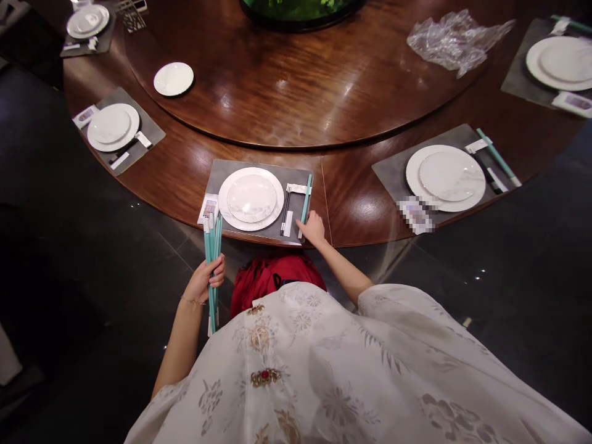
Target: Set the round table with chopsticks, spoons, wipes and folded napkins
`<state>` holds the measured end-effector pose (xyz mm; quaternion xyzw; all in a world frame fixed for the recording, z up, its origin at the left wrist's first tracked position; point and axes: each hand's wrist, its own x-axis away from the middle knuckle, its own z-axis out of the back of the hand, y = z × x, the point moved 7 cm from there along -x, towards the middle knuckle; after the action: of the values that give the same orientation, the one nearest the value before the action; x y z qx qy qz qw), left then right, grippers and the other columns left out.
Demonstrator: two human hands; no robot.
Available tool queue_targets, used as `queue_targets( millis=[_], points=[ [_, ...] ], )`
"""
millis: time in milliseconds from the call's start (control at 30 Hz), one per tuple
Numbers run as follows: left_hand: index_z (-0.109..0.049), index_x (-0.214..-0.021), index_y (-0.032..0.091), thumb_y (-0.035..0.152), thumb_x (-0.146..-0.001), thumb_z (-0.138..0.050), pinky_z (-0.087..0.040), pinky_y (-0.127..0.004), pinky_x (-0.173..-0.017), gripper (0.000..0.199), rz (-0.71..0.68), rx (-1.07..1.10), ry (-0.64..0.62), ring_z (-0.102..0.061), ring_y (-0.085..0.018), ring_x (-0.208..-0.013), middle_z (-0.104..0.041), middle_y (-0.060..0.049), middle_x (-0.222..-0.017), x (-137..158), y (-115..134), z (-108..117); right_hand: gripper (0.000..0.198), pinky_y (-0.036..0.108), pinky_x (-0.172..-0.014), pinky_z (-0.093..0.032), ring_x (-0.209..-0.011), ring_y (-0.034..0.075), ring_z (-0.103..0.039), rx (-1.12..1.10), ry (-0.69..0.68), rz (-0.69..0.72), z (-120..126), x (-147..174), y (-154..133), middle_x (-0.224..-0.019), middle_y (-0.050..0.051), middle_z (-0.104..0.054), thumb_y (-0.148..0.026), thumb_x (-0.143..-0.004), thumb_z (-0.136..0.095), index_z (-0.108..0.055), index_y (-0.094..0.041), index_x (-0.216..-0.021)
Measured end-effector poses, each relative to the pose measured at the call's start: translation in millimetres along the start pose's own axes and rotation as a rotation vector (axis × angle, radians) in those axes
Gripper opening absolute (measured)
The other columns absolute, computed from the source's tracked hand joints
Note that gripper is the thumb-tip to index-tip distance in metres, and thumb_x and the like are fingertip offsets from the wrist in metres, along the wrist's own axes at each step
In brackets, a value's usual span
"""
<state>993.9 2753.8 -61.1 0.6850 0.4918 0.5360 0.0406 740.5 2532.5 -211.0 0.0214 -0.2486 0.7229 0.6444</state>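
Observation:
My left hand is wrapped round a bundle of several teal chopsticks, held upright just off the table's edge. At the lower right of the grey placemat, my right hand pinches the near end of a teal pair of chopsticks. That pair lies along the placemat's right side, its far end by a white rest. Black chopsticks lie to its left. A small white plate sits on a larger one, with a white packet at their left.
The round wooden table carries a raised turntable with a single plate and crumpled clear plastic. Other settings lie to both sides; the right placemat has teal chopsticks. Red fabric is below the edge.

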Motion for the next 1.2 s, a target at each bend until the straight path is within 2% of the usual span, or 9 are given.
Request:
queue_targets(
  millis=[67, 133, 433, 533, 667, 833, 900, 1033, 1200],
  points=[
    [-0.045, -0.079, 0.014, 0.029, -0.069, -0.074, -0.019, -0.008, -0.03, 0.034, 0.002, 0.004, -0.003, -0.023, 0.002, -0.034, -0.033, 0.01, -0.054, 0.4, -0.2, 1.1, 0.051, 0.038, -0.085, -0.045, -0.102, 0.031, -0.058, -0.018, -0.108, -0.134, -9.8, 4.8, 9.0, -0.106, 0.02, -0.062, -0.047, -0.084, -0.046, -0.051, -0.01, -0.118],
    [-0.045, -0.079, 0.014, 0.03, -0.069, -0.074, -0.019, -0.008, -0.03, 0.034, 0.006, 0.005, -0.009, -0.022, 0.002, -0.034, -0.033, 0.01, -0.055, 0.4, -0.3, 1.4, 0.044, 0.037, -0.082, -0.046, -0.099, 0.031, -0.061, 0.0, -0.165, -0.165, -16.6, 8.3, 9.0, -0.103, 0.019, -0.064, -0.041, -0.082, -0.048, -0.053, -0.01, -0.114],
    [-0.049, -0.082, 0.014, 0.029, -0.07, -0.073, -0.018, -0.009, -0.031, 0.031, -0.026, 0.034, -0.041, -0.023, 0.001, -0.035, -0.034, 0.01, -0.054, 1.6, 11.6, 13.1, 0.043, 0.036, -0.082, -0.046, -0.104, 0.031, -0.06, 0.069, -0.162, -0.211, -9.3, 13.9, 6.8, -0.108, 0.022, -0.062, -0.039, -0.082, -0.049, -0.055, -0.008, -0.112],
    [-0.053, -0.086, 0.013, 0.03, -0.072, -0.071, -0.019, -0.009, -0.033, 0.029, -0.087, 0.059, -0.042, -0.026, 0.001, -0.036, -0.039, 0.008, -0.055, 6.6, 20.5, 21.5, 0.045, 0.038, -0.082, -0.046, -0.101, 0.032, -0.06, 0.089, -0.085, -0.179, 3.6, 19.9, -14.4, -0.107, 0.022, -0.062, -0.041, -0.083, -0.048, -0.053, -0.008, -0.113],
    [-0.056, -0.088, 0.012, 0.03, -0.072, -0.07, -0.022, -0.012, -0.035, 0.029, -0.152, 0.027, -0.044, -0.034, -0.001, -0.038, -0.047, 0.004, -0.058, 19.0, 32.4, 37.4, 0.027, 0.032, -0.083, -0.046, -0.093, 0.023, -0.061, -0.124, -0.122, 0.138, 17.5, 41.6, -108.7, -0.094, 0.012, -0.066, -0.037, -0.084, -0.05, -0.059, -0.014, -0.096],
    [-0.058, -0.091, 0.011, 0.031, -0.076, -0.067, -0.027, -0.016, -0.037, 0.027, -0.233, -0.058, -0.082, -0.042, -0.005, -0.04, -0.055, -0.001, -0.064, 44.4, 41.8, 63.6, 0.036, 0.026, -0.074, -0.051, -0.083, 0.014, -0.062, -0.789, -0.539, 0.602, 40.4, 107.1, -274.0, -0.092, 0.005, -0.066, -0.043, -0.085, -0.051, -0.059, -0.017, -0.108],
    [-0.058, -0.091, 0.011, 0.03, -0.078, -0.065, -0.025, -0.016, -0.037, 0.025, -0.221, -0.088, -0.101, -0.04, -0.004, -0.04, -0.054, -0.001, -0.064, 55.1, 40.7, 75.3, 0.042, 0.026, -0.074, -0.052, -0.084, 0.014, -0.063, -0.895, -0.595, 0.751, 56.6, 125.6, -326.7, -0.093, 0.003, -0.065, -0.046, -0.081, -0.057, -0.059, -0.018, -0.112],
    [-0.057, -0.09, 0.012, 0.028, -0.079, -0.064, -0.021, -0.014, -0.038, 0.022, -0.17, -0.064, -0.148, -0.034, -0.002, -0.04, -0.048, 0.002, -0.061, 72.2, 40.1, 101.0, 0.039, 0.028, -0.078, -0.051, -0.086, 0.014, -0.063, -0.77, -0.679, 0.966, 66.8, 140.2, -406.0, -0.089, 0.001, -0.066, -0.045, -0.077, -0.061, -0.066, -0.015, -0.101],
    [-0.053, -0.091, 0.012, 0.03, -0.078, -0.064, -0.018, -0.013, -0.038, 0.025, -0.129, -0.012, -0.147, -0.029, 0.0, -0.041, -0.041, 0.005, -0.061, 79.2, 56.8, 144.7, 0.033, 0.024, -0.068, -0.051, -0.072, 0.013, -0.064, -0.578, -0.959, 1.037, 40.7, 142.9, -484.8, -0.079, 0.004, -0.069, -0.039, -0.073, -0.067, -0.068, -0.012, -0.093]
  ],
)
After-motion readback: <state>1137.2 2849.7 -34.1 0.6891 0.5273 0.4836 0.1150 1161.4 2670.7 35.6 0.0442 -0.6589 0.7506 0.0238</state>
